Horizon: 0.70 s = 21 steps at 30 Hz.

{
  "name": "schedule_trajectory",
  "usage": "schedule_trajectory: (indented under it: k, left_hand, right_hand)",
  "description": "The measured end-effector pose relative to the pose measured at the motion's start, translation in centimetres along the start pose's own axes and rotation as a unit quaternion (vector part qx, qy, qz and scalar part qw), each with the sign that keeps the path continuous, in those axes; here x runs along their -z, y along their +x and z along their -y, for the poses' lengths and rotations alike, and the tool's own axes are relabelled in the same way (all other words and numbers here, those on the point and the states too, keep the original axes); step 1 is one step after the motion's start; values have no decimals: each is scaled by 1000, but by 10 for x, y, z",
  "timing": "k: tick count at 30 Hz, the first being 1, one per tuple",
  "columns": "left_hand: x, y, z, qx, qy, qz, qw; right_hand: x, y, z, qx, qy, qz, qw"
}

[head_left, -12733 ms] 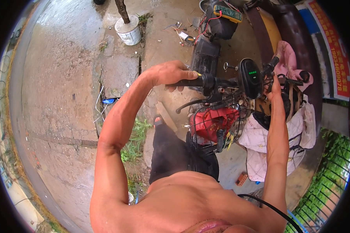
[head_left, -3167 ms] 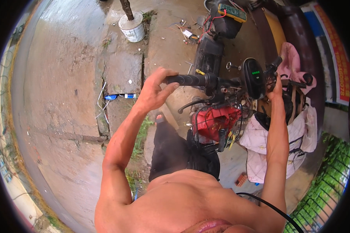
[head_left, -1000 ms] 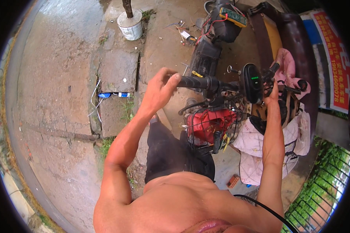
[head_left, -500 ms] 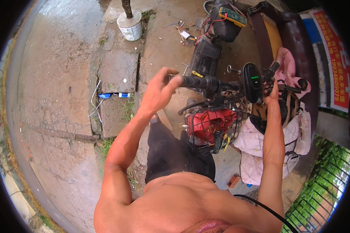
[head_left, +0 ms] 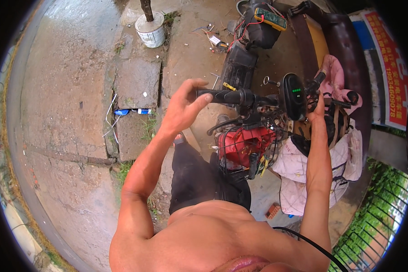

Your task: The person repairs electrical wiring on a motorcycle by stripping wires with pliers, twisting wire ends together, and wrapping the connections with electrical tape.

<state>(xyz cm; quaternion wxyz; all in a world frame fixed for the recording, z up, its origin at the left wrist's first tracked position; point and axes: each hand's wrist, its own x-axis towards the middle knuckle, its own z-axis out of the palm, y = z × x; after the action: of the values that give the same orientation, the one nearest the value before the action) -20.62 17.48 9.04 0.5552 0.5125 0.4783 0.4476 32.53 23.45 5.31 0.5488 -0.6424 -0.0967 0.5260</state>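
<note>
I stand at the front of an electric scooter with a lit dash display (head_left: 296, 96) and a black seat or footboard part (head_left: 239, 68) beyond it. My left hand (head_left: 184, 106) is loosely curled at the end of the left handlebar grip (head_left: 223, 95), which lies between the thumb and fingers. On the other side, my right hand (head_left: 318, 110) is closed around the handlebar near the right grip (head_left: 320, 78); its fingertips are partly hidden. Below the bar hangs a wire basket (head_left: 224, 161) with a red bag (head_left: 242, 144) in it. A key ring (head_left: 266, 80) shows beside the display.
A yellow multimeter (head_left: 270, 19) with red leads rests on the scooter's rear. Wires and small parts (head_left: 215, 40) lie on the ground. A white bucket (head_left: 151, 32) holds a pole. A pale quilted cover (head_left: 299, 181) hangs at right, near a dark sofa (head_left: 347, 50).
My left thumb has dropped slightly, and more of the left grip's end shows between thumb and fingers. The right hand and the scooter look the same.
</note>
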Motion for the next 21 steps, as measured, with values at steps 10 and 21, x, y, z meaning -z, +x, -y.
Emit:
schedule_trajectory:
  k: [10, 21]
  left_hand:
    - [15, 4, 19, -119, 22, 70, 990]
    - [7, 3, 14, -81, 34, 59, 994]
  right_hand:
    - [-2, 4, -3, 5, 2, -5, 1000]
    - [1, 3, 1, -9, 5, 18, 1000]
